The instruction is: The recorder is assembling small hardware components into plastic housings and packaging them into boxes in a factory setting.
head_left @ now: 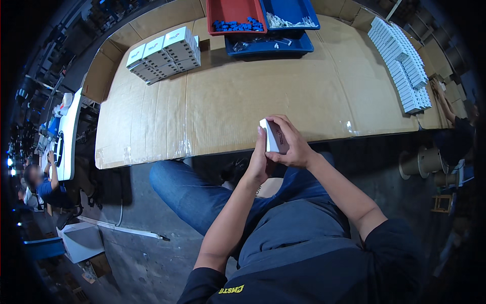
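A small box (275, 138) with a white side and a brownish-pink printed face is held between both my hands, just over the table's front edge. My left hand (258, 159) grips its left and lower side, thumb against the white side. My right hand (292, 143) wraps the top and right side, fingers curled over the face. Both hands are closed on the box, and part of it is hidden behind the fingers. Beneath is the cardboard-covered table (238, 101).
White boxes (167, 55) are stacked at the back left. A red tray (235, 7) of blue parts and a blue tray (287, 6) of white pieces sit above another blue tray (276, 52). Long white stacks (400, 61) line the right edge. Other people work at both sides.
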